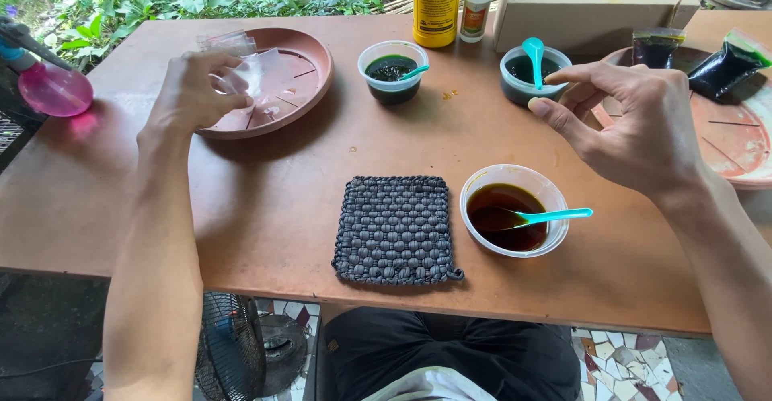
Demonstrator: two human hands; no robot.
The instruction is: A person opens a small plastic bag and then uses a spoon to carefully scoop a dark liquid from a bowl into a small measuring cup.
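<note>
Woven grey mat (396,230) nearest, bare, at 6 o'clock. Brown liquid bowl (514,209) at 4, spoon left in. Clear plastic bag (259,74) pinched by left hand (191,95) over terracotta saucer (310,55) at 10, seemingly unfilled. Right hand (635,123) empty, fingers loosely curled beside green liquid cup (534,74) at 1.

Bare forearms, no sleeves, dark trousers, possibly a white hem

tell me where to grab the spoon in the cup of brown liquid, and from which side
Grip the turquoise spoon by its handle end, coming from the right. The bowl sits sunk in the brown liquid, while the handle juts clear over the rim of the white cup, dry and free.
</note>
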